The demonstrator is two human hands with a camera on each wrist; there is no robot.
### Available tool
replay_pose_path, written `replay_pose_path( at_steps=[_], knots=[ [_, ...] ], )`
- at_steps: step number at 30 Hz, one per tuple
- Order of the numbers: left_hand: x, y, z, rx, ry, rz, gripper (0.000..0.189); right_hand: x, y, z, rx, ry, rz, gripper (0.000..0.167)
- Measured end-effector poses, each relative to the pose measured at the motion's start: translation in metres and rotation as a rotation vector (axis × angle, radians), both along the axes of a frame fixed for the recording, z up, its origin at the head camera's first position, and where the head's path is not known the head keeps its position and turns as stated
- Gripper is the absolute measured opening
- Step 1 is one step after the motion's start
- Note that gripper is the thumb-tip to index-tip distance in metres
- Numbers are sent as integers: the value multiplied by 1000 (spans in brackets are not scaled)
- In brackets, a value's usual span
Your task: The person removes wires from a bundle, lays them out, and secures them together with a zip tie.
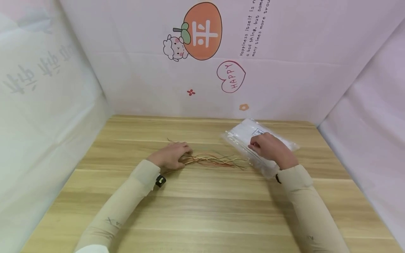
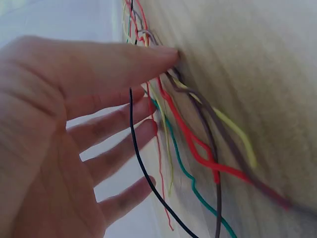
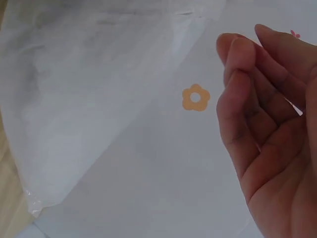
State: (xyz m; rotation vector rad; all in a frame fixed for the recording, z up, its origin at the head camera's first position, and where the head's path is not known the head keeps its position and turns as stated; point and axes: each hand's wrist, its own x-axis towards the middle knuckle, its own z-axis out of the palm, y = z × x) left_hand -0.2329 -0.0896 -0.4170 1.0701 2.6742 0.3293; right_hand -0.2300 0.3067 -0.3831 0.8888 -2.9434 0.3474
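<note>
A loose bundle of thin coloured wires (image 1: 218, 161) lies across the middle of the tabletop. Red, yellow, green, brown and black strands (image 2: 190, 148) show in the left wrist view. My left hand (image 1: 172, 155) is over the left part of the bundle, thumb on one side and spread fingers on the other, with wires running between them; no firm grip shows. Above a clear plastic bag (image 1: 235, 137) with white contents and a label, my right hand (image 1: 270, 147) hovers with loosely bent fingers. In the right wrist view nothing is between those fingers (image 3: 235, 99).
The wood-grain table (image 1: 196, 211) ends at a white printed backdrop (image 1: 142, 88) behind, with white sheets (image 1: 373, 105) at both sides. A black wrist device (image 1: 160, 181) sits at the left cuff.
</note>
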Motion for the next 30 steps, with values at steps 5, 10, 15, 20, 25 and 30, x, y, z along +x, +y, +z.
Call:
replay_pose_path(
  at_steps=[5, 10, 15, 20, 25, 30],
  knots=[
    [-1, 0, -1, 26, -17, 11, 53, -12, -6, -6, 30, -23, -10, 30],
    [1, 8, -1, 6, -8, 27, 55, -24, -11, -16, 76, -42, -35, 43],
    [1, 15, -3, -1, -21, 56, 58, -31, -14, -24, 101, -53, -39, 43],
    [-2, 19, -6, 30, -29, 72, 58, -32, -16, -26, 137, -48, -63, 41],
    [-3, 18, -9, 66, -35, 81, 56, -35, -23, -29, 192, -43, -110, 31],
    [-2, 17, -14, 97, -56, 85, 53, -35, -27, -28, 230, -70, -149, 30]
  ],
)
